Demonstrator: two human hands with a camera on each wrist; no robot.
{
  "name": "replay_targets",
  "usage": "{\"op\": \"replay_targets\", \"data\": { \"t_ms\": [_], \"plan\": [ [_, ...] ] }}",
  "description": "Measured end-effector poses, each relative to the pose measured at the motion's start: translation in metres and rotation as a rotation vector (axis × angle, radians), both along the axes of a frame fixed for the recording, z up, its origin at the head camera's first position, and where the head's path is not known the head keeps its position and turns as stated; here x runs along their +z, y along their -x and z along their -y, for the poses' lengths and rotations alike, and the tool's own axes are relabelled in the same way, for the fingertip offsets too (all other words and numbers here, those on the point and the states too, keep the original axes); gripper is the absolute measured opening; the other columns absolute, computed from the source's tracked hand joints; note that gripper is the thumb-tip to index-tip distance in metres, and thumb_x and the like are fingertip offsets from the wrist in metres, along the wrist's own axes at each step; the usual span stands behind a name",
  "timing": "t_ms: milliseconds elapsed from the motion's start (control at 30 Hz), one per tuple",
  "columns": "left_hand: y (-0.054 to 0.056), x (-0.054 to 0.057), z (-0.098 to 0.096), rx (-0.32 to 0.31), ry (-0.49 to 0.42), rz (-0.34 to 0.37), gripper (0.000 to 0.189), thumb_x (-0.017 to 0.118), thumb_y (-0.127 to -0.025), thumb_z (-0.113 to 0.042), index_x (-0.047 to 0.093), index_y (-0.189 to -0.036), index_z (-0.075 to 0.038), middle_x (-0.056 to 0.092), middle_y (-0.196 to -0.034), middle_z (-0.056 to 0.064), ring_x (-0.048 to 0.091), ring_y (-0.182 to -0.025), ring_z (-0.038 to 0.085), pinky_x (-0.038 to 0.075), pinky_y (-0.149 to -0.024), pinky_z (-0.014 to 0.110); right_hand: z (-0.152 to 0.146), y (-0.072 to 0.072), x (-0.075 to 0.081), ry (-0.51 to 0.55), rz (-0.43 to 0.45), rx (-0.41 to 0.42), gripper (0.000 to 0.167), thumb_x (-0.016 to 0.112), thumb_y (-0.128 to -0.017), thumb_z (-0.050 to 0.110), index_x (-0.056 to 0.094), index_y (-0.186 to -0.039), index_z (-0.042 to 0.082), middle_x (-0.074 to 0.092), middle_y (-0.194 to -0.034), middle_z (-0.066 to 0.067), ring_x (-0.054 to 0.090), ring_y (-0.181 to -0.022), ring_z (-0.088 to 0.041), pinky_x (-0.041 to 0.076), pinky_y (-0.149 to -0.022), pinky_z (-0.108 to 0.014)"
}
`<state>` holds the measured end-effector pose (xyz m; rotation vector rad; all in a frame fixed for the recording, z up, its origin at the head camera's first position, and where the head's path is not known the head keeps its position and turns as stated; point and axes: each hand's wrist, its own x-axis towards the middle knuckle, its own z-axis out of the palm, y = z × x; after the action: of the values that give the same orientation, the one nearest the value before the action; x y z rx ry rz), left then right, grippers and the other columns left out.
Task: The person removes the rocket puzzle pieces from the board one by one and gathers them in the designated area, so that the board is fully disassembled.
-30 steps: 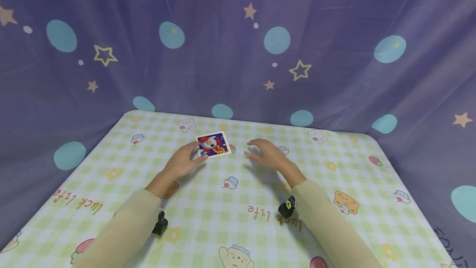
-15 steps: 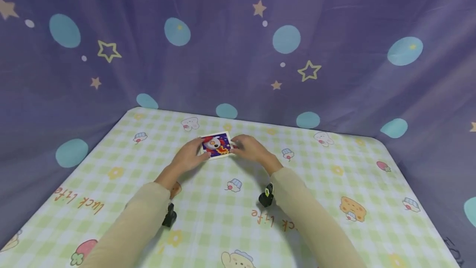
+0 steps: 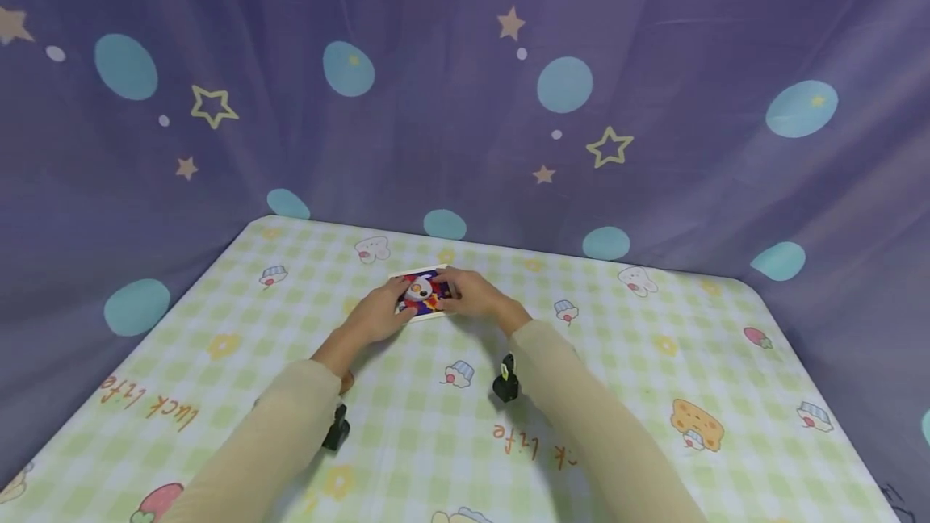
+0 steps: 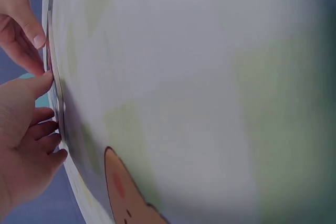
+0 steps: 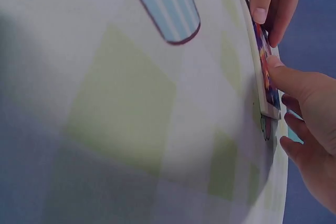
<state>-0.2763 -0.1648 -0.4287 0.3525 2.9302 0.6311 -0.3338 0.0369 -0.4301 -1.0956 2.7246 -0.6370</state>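
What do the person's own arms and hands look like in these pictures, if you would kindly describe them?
The left hand and right hand are bare, without gloves. The left sleeve and right sleeve are plain, pale beige and long. A small black device sits by the left wrist; another, with a yellow-green mark, by the right.

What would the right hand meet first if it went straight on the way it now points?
Across the white-edged picture, the right hand would probably meet the left hand first, though their heights are hard to compare.
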Motion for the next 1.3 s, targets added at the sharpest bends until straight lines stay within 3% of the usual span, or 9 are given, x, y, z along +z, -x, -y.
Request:
{"op": "replay_targets", "data": {
  "t_ms": [67,133,233,300,433,600,733,1100,1300],
  "plan": [
    [-0.002,-0.002,0.0,0.001,-0.003,-0.002,0.061,0.054,-0.097,-0.029,0.036,-0.145,0.003,0.031,-0.154,0.025,0.032,-0.142,0.043,0.03,-0.117,0.054,0.0,-0.002,-0.001,-0.003,0.002,0.003,0.05,0.067,-0.091,0.021,0.053,-0.136,0.003,0.044,-0.15,-0.016,0.037,-0.143,-0.032,0.029,-0.121,-0.041],
    [-0.002,-0.004,-0.001,-0.005,-0.004,-0.008,0.06,0.054,-0.097,-0.029,0.037,-0.145,0.003,0.031,-0.154,0.025,0.033,-0.141,0.044,0.031,-0.117,0.054,-0.001,-0.003,-0.002,-0.015,-0.005,0.009,0.05,0.067,-0.09,0.021,0.053,-0.135,0.003,0.044,-0.149,-0.015,0.049,-0.133,-0.031,0.035,-0.118,-0.04],
    [-0.003,-0.004,0.0,-0.017,0.003,-0.002,0.06,0.055,-0.097,-0.029,0.037,-0.145,0.002,0.032,-0.154,0.024,0.034,-0.14,0.043,0.031,-0.117,0.054,-0.002,-0.005,-0.002,-0.042,-0.008,0.019,0.05,0.067,-0.091,0.022,0.053,-0.136,0.004,0.044,-0.15,-0.014,0.064,-0.102,-0.025,0.046,-0.106,-0.036],
    [-0.004,-0.003,0.0,-0.025,0.011,0.005,0.06,0.055,-0.097,-0.029,0.037,-0.146,0.002,0.033,-0.154,0.024,0.035,-0.14,0.044,0.032,-0.116,0.055,-0.002,-0.007,-0.001,-0.055,-0.006,0.026,0.05,0.066,-0.091,0.023,0.053,-0.136,0.005,0.045,-0.15,-0.014,0.06,-0.079,-0.017,0.05,-0.091,-0.031],
    [-0.006,-0.001,0.0,-0.033,0.023,0.022,0.061,0.057,-0.096,-0.029,0.038,-0.146,-0.001,0.035,-0.153,0.024,0.037,-0.138,0.045,0.033,-0.115,0.056,-0.004,-0.011,0.0,-0.066,0.014,0.031,0.051,0.067,-0.091,0.025,0.053,-0.137,0.008,0.045,-0.15,-0.012,0.05,-0.067,-0.006,0.048,-0.074,-0.022],
    [-0.009,0.001,-0.001,-0.055,0.019,0.035,0.061,0.06,-0.095,-0.029,0.04,-0.145,-0.002,0.041,-0.149,0.025,0.042,-0.135,0.044,0.036,-0.113,0.055,-0.01,-0.016,0.001,-0.084,0.006,0.051,0.053,0.068,-0.09,0.028,0.053,-0.137,0.009,0.047,-0.149,-0.011,0.057,-0.074,-0.01,0.05,-0.08,-0.025],
    [-0.01,0.002,-0.003,-0.08,0.011,0.032,0.06,0.061,-0.094,-0.029,0.041,-0.144,-0.003,0.044,-0.146,0.025,0.044,-0.134,0.043,0.037,-0.112,0.055,-0.016,-0.02,0.002,-0.096,-0.008,0.068,0.053,0.068,-0.09,0.029,0.053,-0.137,0.008,0.046,-0.149,-0.011,0.065,-0.095,-0.019,0.052,-0.095,-0.034],
    [-0.019,0.008,-0.014,-0.173,-0.024,0.021,0.059,0.064,-0.092,-0.03,0.046,-0.142,-0.004,0.051,-0.141,0.023,0.049,-0.13,0.041,0.039,-0.112,0.053,-0.039,-0.038,0.003,-0.08,-0.021,0.06,0.05,0.067,-0.091,0.025,0.055,-0.136,0.009,0.048,-0.147,-0.012,0.049,-0.134,-0.032,0.039,-0.115,-0.043],
    [-0.022,0.005,-0.019,-0.195,-0.015,0.006,0.059,0.066,-0.091,-0.031,0.047,-0.141,-0.005,0.054,-0.141,0.019,0.053,-0.128,0.037,0.04,-0.112,0.05,-0.049,-0.047,0.003,-0.067,-0.014,0.059,0.049,0.066,-0.091,0.024,0.054,-0.136,0.008,0.049,-0.146,-0.013,0.05,-0.133,-0.032,0.04,-0.113,-0.044]
  ]
}}
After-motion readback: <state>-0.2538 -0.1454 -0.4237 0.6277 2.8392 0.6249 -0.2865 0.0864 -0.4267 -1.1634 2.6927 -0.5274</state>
